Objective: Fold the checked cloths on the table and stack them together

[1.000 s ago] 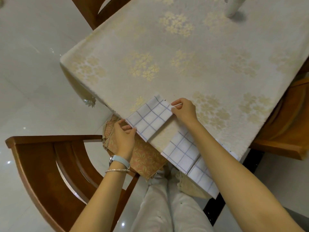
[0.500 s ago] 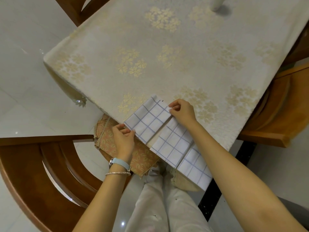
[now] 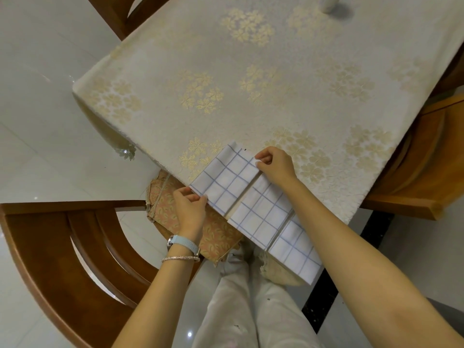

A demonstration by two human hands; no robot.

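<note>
we pinched the white blue-checked cloth (image 3: 227,180) at the table (image 3: 288,101) edge, left hand (image 3: 189,209) and right hand (image 3: 275,163) gripping corners; folding seemed partway, stacking not begun.

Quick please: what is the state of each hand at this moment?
Left hand: closed, pinching the near corner of the folded checked cloth.
Right hand: closed, pinching the far corner of the same cloth.

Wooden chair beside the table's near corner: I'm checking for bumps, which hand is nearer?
Left. The left hand hovers beside the wooden chair, pinching the checked cloth; the right hand is over the table.
</note>
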